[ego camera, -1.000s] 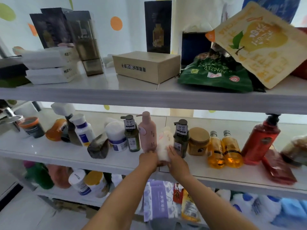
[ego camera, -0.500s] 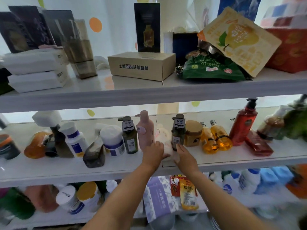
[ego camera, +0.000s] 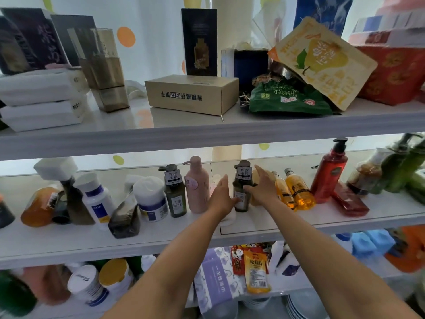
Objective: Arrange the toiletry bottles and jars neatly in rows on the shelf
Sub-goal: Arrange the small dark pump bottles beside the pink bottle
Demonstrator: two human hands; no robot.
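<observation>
Fingers [ego camera: 224, 184] straight and wide on both my hands, holding nothing. An upright dark pump bottle [ego camera: 242, 178] stands between them, my left hand [ego camera: 222, 200] just left of it. My right hand [ego camera: 263, 188] is nearer on its right, thumb seemingly touching.

Glossy shelf, shiny bottles

White shelf [ego camera: 299, 223] glossy; amber bottles [ego camera: 299, 192] clear, probably plastic; far box [ego camera: 190, 94] matt cardboard.

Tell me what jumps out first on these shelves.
Two bare arms reach into the middle shelf, with the left hand and right hand open on either side of a dark pump bottle standing in the row. Further right, a tall red pump bottle rises above its neighbours. On the top shelf, a yellow pear-printed pouch leans tilted over a green bag.
</observation>
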